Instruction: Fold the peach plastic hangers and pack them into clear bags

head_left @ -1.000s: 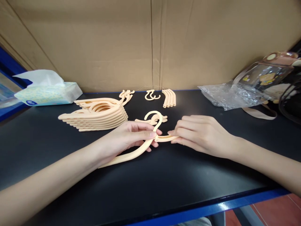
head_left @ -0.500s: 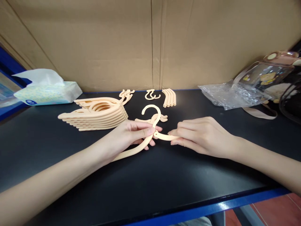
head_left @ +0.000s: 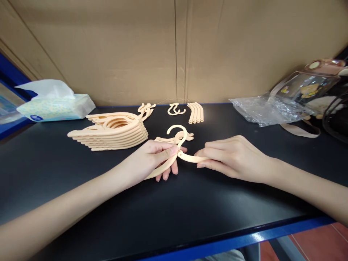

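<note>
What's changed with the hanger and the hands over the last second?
The left hand has slid along the hanger arm, which now sticks out less behind it. The right hand keeps pinching the other arm. The hook rose, then dropped back. The stack of hangers and tissue pack stayed put.

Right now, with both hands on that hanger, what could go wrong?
The left hand and right hand pinch the hanger at its small middle joint; forcing it might snap the thin plastic or nip a fingertip. The loose parts just behind the hands could get knocked. A wide left elbow might topple the stack.
</note>
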A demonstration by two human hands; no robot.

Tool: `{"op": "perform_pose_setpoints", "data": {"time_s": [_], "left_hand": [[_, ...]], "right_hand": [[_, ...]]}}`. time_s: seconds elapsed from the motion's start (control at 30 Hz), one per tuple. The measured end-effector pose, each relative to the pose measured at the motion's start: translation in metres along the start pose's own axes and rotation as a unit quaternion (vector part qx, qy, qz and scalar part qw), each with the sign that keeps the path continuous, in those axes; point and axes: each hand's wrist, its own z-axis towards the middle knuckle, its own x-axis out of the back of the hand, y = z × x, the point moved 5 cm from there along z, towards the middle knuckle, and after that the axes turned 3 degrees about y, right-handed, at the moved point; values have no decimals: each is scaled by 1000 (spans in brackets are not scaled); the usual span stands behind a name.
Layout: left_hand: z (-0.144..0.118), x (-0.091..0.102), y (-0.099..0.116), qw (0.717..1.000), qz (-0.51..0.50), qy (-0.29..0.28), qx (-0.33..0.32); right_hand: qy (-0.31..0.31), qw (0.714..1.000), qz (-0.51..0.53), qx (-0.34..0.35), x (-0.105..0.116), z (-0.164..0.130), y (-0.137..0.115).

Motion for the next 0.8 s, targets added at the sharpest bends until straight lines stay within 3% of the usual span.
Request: {"op": "perform_pose_setpoints", "data": {"time_s": [0.57,0.7,0.8], "left_hand": [[-5,-5,7,997,78,-3,7],[-9,-7,10,987,163,12,-11],[-13,-7,16,952,296,65,-48]], "right_hand": [[-25,996,79,-22,1,-1,5],[-25,996,83,-25,-1,0,7],[-18,996,80,-25,0,0,7]]}}
